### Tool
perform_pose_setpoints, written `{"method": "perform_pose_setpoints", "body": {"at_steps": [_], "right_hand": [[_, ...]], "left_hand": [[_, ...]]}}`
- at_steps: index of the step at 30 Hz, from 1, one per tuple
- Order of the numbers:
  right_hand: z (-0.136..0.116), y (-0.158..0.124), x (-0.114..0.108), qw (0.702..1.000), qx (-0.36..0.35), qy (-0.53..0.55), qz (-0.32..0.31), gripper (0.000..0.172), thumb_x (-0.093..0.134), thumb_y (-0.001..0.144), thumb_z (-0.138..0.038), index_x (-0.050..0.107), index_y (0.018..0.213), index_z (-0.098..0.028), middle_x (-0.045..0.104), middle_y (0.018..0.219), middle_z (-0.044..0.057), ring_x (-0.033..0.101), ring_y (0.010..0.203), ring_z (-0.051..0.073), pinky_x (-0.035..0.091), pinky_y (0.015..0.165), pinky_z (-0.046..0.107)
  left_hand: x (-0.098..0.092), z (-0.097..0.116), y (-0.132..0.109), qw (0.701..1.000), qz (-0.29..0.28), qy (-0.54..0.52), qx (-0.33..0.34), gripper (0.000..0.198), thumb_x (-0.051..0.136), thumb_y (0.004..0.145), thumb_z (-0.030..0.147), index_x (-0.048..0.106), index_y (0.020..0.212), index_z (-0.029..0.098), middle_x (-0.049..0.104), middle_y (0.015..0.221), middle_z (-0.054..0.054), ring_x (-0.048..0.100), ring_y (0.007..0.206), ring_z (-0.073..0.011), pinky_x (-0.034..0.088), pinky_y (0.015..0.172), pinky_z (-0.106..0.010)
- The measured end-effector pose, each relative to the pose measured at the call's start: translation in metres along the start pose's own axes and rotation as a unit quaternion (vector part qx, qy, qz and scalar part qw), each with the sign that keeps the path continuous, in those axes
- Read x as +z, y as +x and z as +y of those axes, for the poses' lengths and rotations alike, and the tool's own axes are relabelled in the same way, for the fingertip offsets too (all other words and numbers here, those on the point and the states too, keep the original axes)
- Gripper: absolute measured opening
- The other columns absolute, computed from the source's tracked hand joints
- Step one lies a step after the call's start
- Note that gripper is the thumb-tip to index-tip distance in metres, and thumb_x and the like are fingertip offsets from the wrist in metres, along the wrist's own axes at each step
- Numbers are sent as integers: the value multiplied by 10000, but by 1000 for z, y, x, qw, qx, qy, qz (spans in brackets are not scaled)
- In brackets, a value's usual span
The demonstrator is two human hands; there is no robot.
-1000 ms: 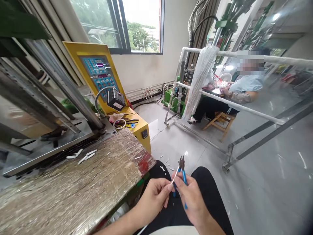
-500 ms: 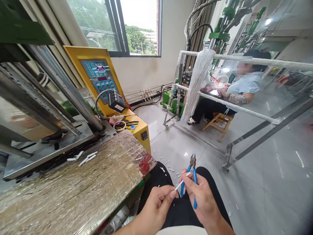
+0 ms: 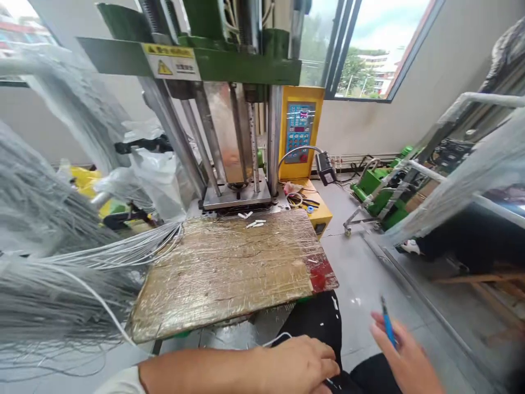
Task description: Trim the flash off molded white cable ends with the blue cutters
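My left hand (image 3: 301, 361) reaches across from the left above my lap, its fingers curled. A thin white cable (image 3: 275, 339) loops up behind it and runs into the closed fingers, whose inner side is hidden. My right hand (image 3: 404, 350), slightly blurred, is apart from it on the right. It grips diagonal cutters (image 3: 388, 325) with blue handles, jaws pointing up. Several short white tube pieces (image 3: 256, 224) lie on the plastic-wrapped work board (image 3: 213, 273) in front of the press.
A green press (image 3: 238, 197) with metal columns stands behind the board. Bundled white cables (image 3: 123, 246) hang at the left. A yellow control box (image 3: 301, 131), a wrapped rack (image 3: 435, 175) and a seated person's dark-clothed leg (image 3: 463, 235) are to the right.
The view has swung left toward the press. My hands, close together at a short white piece before, are now apart. The cutters stay in my right hand; my left hand is now at a cable.
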State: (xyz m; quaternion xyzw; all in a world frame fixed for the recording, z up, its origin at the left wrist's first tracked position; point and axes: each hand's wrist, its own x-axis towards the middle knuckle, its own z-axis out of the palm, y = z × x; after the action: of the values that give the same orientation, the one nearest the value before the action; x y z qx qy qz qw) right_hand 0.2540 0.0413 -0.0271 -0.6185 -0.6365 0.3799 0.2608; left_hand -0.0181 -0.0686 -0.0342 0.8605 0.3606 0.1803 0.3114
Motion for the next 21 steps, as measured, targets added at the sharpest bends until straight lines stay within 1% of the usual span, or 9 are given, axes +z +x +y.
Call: {"method": "perform_pose_setpoints", "body": {"at_steps": [2, 4, 6, 8, 9, 11, 14, 18, 21], "right_hand": [[-49, 24, 36, 985, -155, -73, -17, 571, 602, 881, -726, 758, 1114, -229, 736, 1220, 125, 692, 1159, 330, 556, 1010, 507], [-101, 53, 74, 946, -284, -156, 10, 523, 511, 977, -640, 729, 1137, -192, 711, 1245, 152, 678, 1151, 306, 539, 1019, 491], [-143, 78, 109, 928, -323, -181, 34, 542, 576, 948, -626, 701, 1217, -172, 607, 1430, 189, 555, 1332, 362, 432, 1134, 563], [-164, 92, 137, 918, -337, -203, 57, 598, 573, 957, -619, 653, 1309, -142, 485, 1555, 226, 435, 1433, 417, 320, 1184, 646], [-166, 94, 148, 913, -344, -212, 58, 612, 558, 971, -611, 626, 1349, -134, 448, 1588, 229, 403, 1458, 420, 300, 1194, 647], [-156, 89, 165, 899, -367, -236, 45, 611, 510, 1008, -578, 571, 1420, -131, 430, 1611, 216, 379, 1488, 399, 298, 1208, 621], [-129, 75, 180, 876, -401, -263, 50, 543, 448, 1053, -490, 512, 1476, -156, 457, 1607, 179, 359, 1519, 365, 285, 1230, 614], [-114, 70, 186, 886, -395, -225, 92, 473, 475, 1053, -420, 518, 1439, -150, 533, 1533, 177, 442, 1461, 343, 355, 1213, 597], [-118, 72, 185, 894, -392, -197, 92, 419, 484, 1050, -372, 539, 1402, -151, 585, 1468, 173, 515, 1397, 320, 420, 1176, 572]], "left_hand": [[-15, 4, -6, 999, 53, 6, 6, 306, 594, 999, 392, 688, 1206, 186, 766, 1129, -133, 736, 1034, -252, 563, 889, -333], [-34, 7, -13, 992, 125, 28, -10, 253, 546, 1016, 324, 679, 1177, 182, 769, 1091, -122, 729, 1007, -231, 560, 901, -328], [-52, 5, -23, 978, 194, 62, -38, 230, 499, 1022, 260, 673, 1142, 172, 759, 1091, -125, 711, 1004, -223, 557, 924, -346], [-63, -3, -39, 959, 253, 91, -90, 226, 480, 1021, 224, 663, 1143, 170, 732, 1179, -139, 680, 1098, -239, 547, 999, -393], [-66, -9, -48, 947, 278, 102, -123, 231, 482, 1017, 208, 654, 1167, 171, 705, 1261, -149, 650, 1191, -258, 529, 1060, -431], [-64, -20, -67, 925, 309, 119, -185, 281, 502, 1005, 190, 623, 1258, 172, 613, 1447, -168, 528, 1404, -302, 456, 1187, -517], [-54, -30, -89, 913, 313, 125, -228, 372, 534, 997, 207, 578, 1364, 168, 508, 1587, -169, 370, 1554, -327, 368, 1274, -573], [-50, -26, -96, 913, 315, 117, -230, 328, 525, 1004, 205, 605, 1320, 166, 547, 1559, -158, 373, 1558, -331, 356, 1284, -574], [-44, -23, -88, 920, 334, 96, -184, 254, 528, 1002, 193, 632, 1233, 172, 645, 1439, -155, 454, 1503, -319, 363, 1271, -561]]}}
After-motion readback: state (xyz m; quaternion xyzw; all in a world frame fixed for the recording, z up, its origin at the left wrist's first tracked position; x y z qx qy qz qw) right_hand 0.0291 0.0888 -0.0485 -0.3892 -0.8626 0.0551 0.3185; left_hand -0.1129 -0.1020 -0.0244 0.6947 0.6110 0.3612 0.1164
